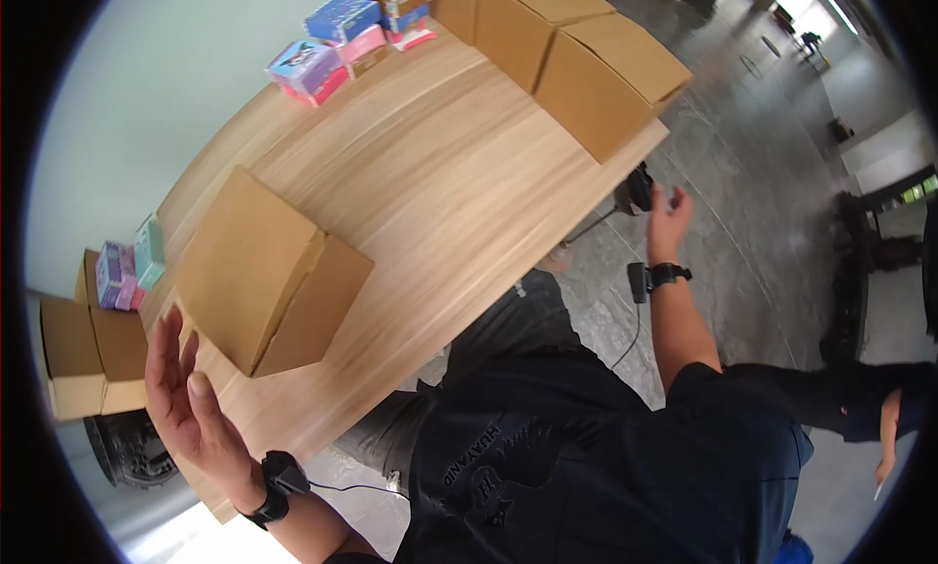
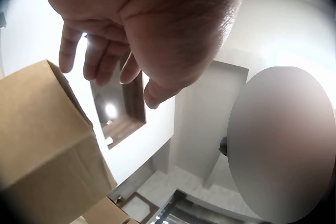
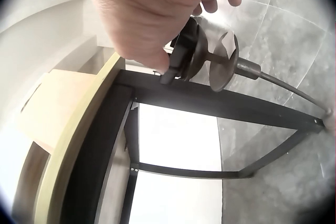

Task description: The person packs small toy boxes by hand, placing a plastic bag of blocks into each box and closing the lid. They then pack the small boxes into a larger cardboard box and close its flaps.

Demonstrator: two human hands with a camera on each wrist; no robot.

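Note:
A brown cardboard box sits on the wooden table, with its upper faces folded over. My left hand is raised beside the box's near left corner, fingers loosely extended and thumb apart, holding nothing. In the left wrist view the box lies to the left of the fingers. Beyond the table's front edge, my right hand hangs with relaxed fingers. Close by it is a black object on a thin rod; the right wrist view shows metal discs on that rod, and the thumb overlaps the black part there.
Several colourful packs are stacked at the table's back edge. Two larger cardboard boxes stand at its right end. More packs and an opened carton are at the left. Another person's arm shows at right.

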